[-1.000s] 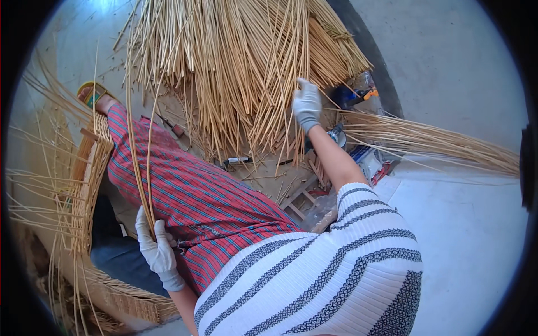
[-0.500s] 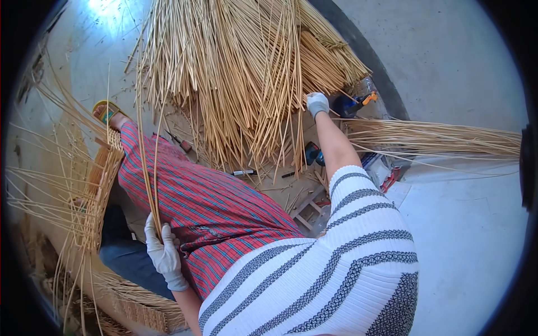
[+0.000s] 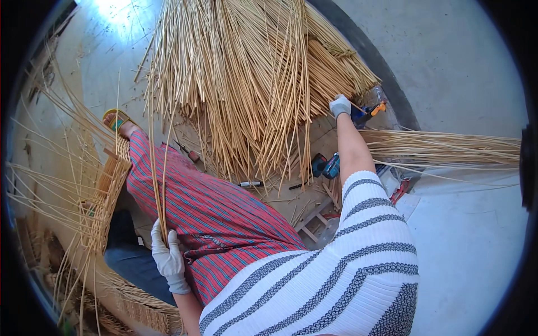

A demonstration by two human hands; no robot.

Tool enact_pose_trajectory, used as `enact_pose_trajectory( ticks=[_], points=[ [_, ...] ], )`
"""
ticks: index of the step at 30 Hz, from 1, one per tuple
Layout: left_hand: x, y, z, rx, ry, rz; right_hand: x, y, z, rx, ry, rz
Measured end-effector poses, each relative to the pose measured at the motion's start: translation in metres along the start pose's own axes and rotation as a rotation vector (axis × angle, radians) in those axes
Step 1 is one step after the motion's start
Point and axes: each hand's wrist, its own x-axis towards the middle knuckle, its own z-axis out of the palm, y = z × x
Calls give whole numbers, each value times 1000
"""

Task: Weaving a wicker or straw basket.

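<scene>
Reaching farther out than a moment earlier, the gloved right hand point(image 3: 339, 105) had moved to the far edge of the large pile of cane rods point(image 3: 252, 84), fingers curled down among the rod ends beside a blue-and-orange tool point(image 3: 364, 115); the gloved left hand point(image 3: 167, 253) rested low by the striped red skirt point(image 3: 213, 218), closed around a few long upright cane rods point(image 3: 158, 185); a half-woven basket point(image 3: 103, 193) stood just left of the skirt; a second bundle of rods point(image 3: 448, 148) lay to the right.
</scene>
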Motion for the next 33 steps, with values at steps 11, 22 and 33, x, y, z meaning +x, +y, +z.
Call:
enact_pose_trajectory(
  ticks=[11,22,33],
  points=[
    [-5,11,-3,224,48,157,-4,6,54,307,10,-40],
    [4,-4,1,118,-7,176,-109,88,-92,-146,160,-277],
    [-7,-15,-7,181,22,284,-145,-7,-57,1463,-891,540]
  ],
)
